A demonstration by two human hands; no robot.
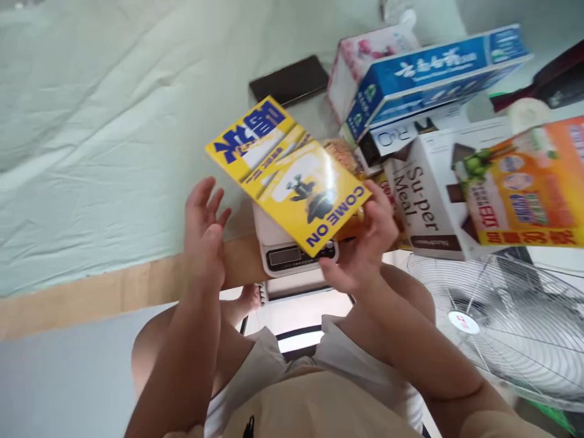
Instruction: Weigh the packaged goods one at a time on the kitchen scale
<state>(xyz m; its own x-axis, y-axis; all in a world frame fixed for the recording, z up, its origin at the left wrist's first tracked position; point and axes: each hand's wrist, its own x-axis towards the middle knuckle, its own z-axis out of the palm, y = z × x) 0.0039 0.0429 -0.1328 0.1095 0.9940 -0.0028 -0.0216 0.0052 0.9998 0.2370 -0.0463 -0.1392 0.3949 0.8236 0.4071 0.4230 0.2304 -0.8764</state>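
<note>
A yellow booklet (pixel 296 176) with blue lettering, "COME ON" among it, lies slantwise over a white kitchen scale (pixel 296 258). It covers most of the scale's top; the dark display and some buttons show below its lower corner. My left hand (pixel 205 231) is beside the scale on the left, fingers apart and holding nothing. At the booklet's right corner are the fingertips of my right hand (pixel 365 243), its thumb stretched apart near the scale's front edge. Whether those fingertips press on the booklet is hard to see.
Behind the booklet lies a black phone (pixel 289 80). To the right crowd a blue box (pixel 438 73), a floral pack (pixel 365 52), a white "Su-per Meal" box (pixel 433 194) and an orange bag (pixel 524 188). A wire-guarded fan (pixel 497 322) stands below them, beyond the table edge (pixel 91 289).
</note>
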